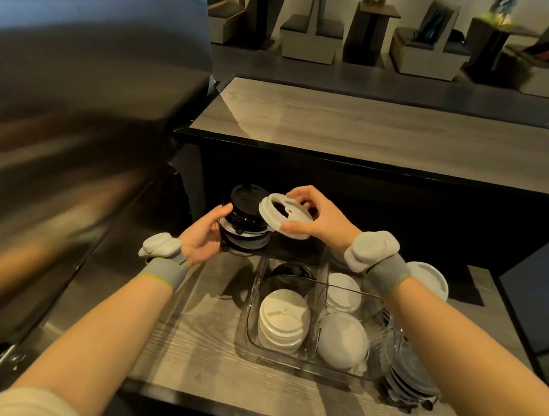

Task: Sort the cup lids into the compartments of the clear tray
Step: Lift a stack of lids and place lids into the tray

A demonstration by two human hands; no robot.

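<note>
Right hand [319, 220]: centre of frame, slightly right, raised above the far end of the tray; thumb and fingertips pinch one white lid [282, 213] by its rim, tilted, projecting left of the palm. Left hand [202, 234]: left of centre, palm turned inward, thumb laid on the side of a mixed stack of lids [244, 228], black on top and paler ones beneath, which it holds just beside the white lid; its fingers behind the stack are hidden. Clear tray [285, 359]: lower centre, below both hands, on a wood-grain counter [205, 352]. Near-left compartment: stack of white lids [284, 319]. Far-left compartment: black lids [290, 274]. Far-right compartment: smaller white lids [344, 291]. Near-right compartment: pale domed lids [344, 343]. Outside the tray, touching its right wall: stack of clear lids [414, 375], lower right. Behind the right wrist: further white lids [430, 278]. Each wrist carries a grey band [164, 271] with a pale padded unit.
</note>
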